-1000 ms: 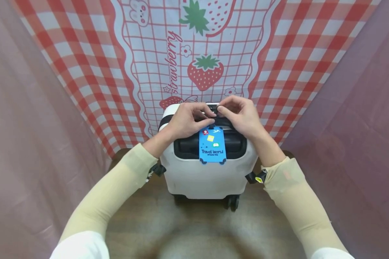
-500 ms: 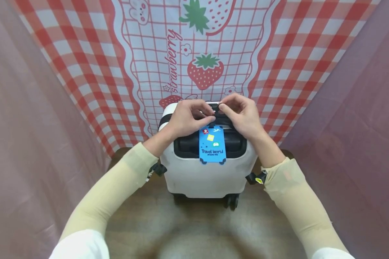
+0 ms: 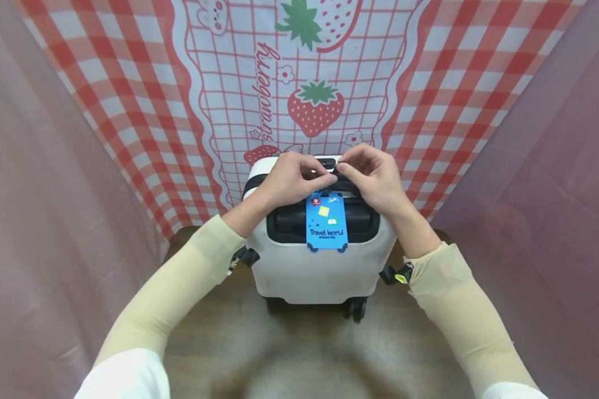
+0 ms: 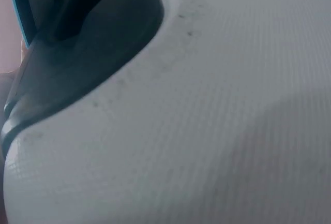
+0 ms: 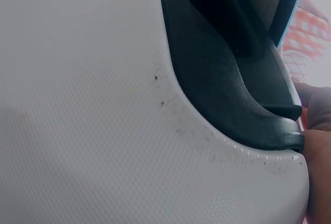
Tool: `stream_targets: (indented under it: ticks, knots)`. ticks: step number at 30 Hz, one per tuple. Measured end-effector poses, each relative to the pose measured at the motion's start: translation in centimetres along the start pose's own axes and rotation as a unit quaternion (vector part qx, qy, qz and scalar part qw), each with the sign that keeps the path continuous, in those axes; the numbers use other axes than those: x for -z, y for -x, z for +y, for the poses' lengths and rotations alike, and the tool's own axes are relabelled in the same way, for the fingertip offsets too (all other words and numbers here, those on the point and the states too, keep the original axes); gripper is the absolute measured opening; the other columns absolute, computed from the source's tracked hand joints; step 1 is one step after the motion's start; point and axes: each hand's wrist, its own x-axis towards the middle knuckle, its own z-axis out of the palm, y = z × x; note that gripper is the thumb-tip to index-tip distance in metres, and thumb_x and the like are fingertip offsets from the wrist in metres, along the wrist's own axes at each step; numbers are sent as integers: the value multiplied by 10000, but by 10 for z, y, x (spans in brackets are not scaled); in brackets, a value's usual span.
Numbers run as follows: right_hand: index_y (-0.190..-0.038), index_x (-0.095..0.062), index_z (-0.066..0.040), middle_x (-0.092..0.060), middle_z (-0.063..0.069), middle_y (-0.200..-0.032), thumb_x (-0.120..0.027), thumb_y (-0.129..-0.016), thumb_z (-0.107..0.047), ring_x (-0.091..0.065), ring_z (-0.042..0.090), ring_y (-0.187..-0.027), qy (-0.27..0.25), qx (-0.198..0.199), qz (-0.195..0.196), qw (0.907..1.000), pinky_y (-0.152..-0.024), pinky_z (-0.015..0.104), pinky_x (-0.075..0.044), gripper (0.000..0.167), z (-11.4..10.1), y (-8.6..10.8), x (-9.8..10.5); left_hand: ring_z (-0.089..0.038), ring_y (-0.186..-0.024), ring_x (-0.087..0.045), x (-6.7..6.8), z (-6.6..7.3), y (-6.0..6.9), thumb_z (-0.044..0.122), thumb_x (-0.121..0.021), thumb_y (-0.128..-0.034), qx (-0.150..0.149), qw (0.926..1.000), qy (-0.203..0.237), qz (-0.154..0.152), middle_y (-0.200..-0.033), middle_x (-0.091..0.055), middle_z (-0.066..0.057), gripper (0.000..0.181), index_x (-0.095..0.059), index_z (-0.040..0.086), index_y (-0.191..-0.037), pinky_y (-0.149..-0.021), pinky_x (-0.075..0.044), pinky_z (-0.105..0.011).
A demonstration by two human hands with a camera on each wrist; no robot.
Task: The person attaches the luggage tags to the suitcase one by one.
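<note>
A white suitcase [image 3: 319, 274] stands upright, its black recessed handle area [image 3: 364, 221] facing up. Over that recess hangs a blue luggage tag [image 3: 326, 221] lettered "Travel World". Just above the tag, my left hand [image 3: 295, 180] pinches at its thin dark strap with thumb and forefinger. My right hand [image 3: 376, 174] pinches a small dark part of the strap close beside, thumb against forefinger. The strap is tiny here and partly covered by fingers. In the right wrist view, part of the right hand [image 5: 318, 141] shows beyond the suitcase edge.
Behind the suitcase hangs a red-and-white checked cloth [image 3: 444, 111] with strawberry prints. Pinkish curtains [image 3: 55, 221] flank both sides. Black wheels [image 3: 358, 308] show underneath, above a brown wooden surface [image 3: 289, 360]. A black lock panel [image 3: 328, 163] sits near the suitcase's far edge.
My left thumb has shifted up and to the right, away from the top of the tag and closer to the right fingertips. The right hand stays almost in place.
</note>
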Motion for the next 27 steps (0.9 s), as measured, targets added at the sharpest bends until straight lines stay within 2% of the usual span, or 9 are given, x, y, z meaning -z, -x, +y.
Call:
stream_targets:
  ticks: [9,17,23,27]
  knots:
    - [-1089,-704,44,-708,-115,-929,-729,-999,-54,-633,121,-811,-79,144,343,9993,-729,200,-531,135,1,2,-1,-161,-834,-785,-2,2,-5,292,-800,-960,-163,9998,-129,24,-1016,-831,-55,217,-853,87,-1011,-827,-629,-300]
    - [-1085,-697,66,-714,-104,-944,-727,-995,-36,-658,114,-848,-275,285,491,9980,-768,195,-549,139,0,1,-1,-149,-806,-785,-1,2,-6,290,-797,-963,-241,9993,-254,92,-977,-836,-54,223,-857,84,-1023,-800,-625,-293]
    - [-1122,-704,59,-715,-102,-962,-729,-994,-48,-663,126,-878,-273,-79,288,9992,-807,186,-563,168,-1,1,2,-137,-838,-789,-3,0,-3,334,-806,-955,-121,9997,-193,3,-981,-833,-38,245,-849,110,-1046,-854,-627,-292]
    - [-1174,-722,9,-725,-121,-1013,-745,-1001,-121,-683,116,-942,31,-431,32,9991,-875,166,-572,218,-1,-1,1,-148,-860,-793,-4,-1,-1,336,-807,-956,-13,9997,-216,85,-982,-836,-40,249,-853,112,-1057,-865,-625,-303]
